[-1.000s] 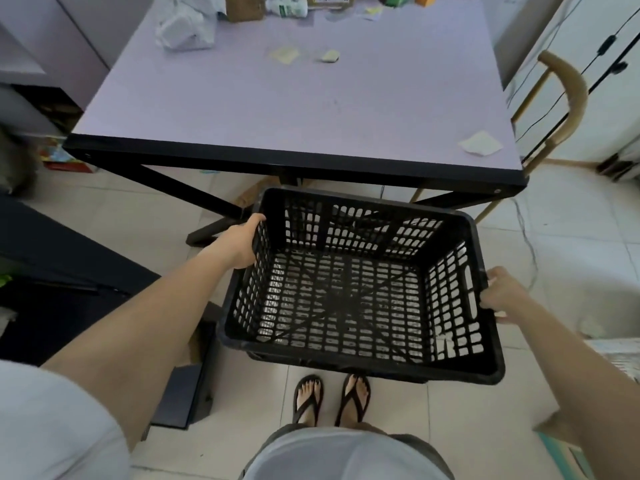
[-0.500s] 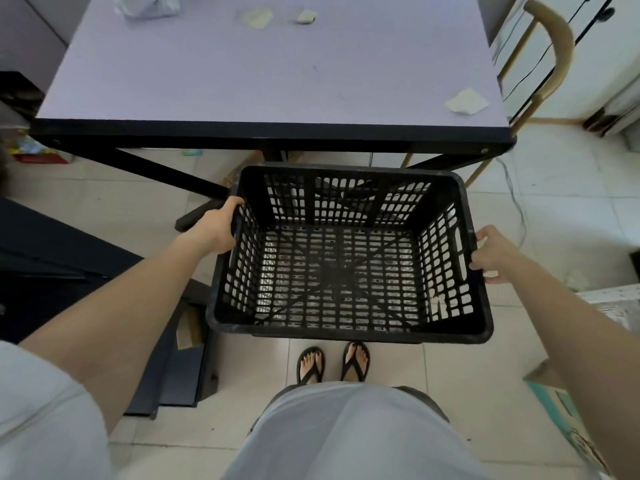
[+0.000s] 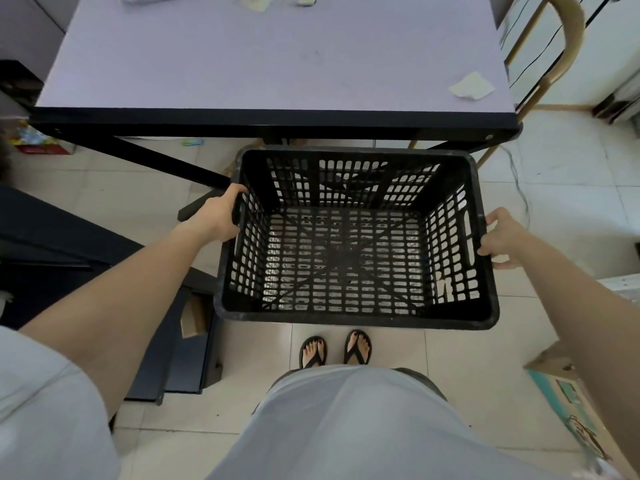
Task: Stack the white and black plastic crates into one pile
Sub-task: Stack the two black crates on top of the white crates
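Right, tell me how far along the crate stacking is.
Nothing looks stacked yet: no pile and no white crate is in view. In hand: the black crate, empty, is held by both short sides, left hand on one rim and right hand on the other, in front of the table. Whether it has left the floor I cannot tell. Left to do: set it together with the white ones in one pile.
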